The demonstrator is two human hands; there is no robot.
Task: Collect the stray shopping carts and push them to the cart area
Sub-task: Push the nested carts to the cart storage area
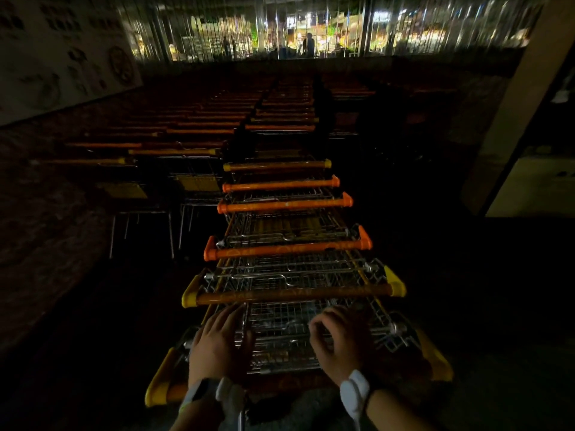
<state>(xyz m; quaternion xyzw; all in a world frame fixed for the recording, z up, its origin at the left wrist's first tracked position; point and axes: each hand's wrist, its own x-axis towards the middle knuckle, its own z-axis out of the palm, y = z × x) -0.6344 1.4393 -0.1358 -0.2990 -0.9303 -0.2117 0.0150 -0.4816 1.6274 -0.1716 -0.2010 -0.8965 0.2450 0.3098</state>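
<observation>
A line of nested shopping carts (287,249) with orange and yellow handles stretches straight ahead of me in the dark. The nearest cart (281,343) is right below me, its yellow handle end (158,384) at the lower left. My left hand (217,343) lies flat on this cart's wire flap, fingers stretched forward. My right hand (340,340) rests on the same wire flap with its fingers curled down into the mesh. Both hands are just beyond the handle bar, which is mostly hidden under my wrists.
More rows of parked carts (174,150) fill the space ahead and to the left. A brick wall (46,219) runs along the left, and a pale pillar (510,119) stands at right. Far ahead, people (308,43) stand by a lit storefront (217,32) behind bars.
</observation>
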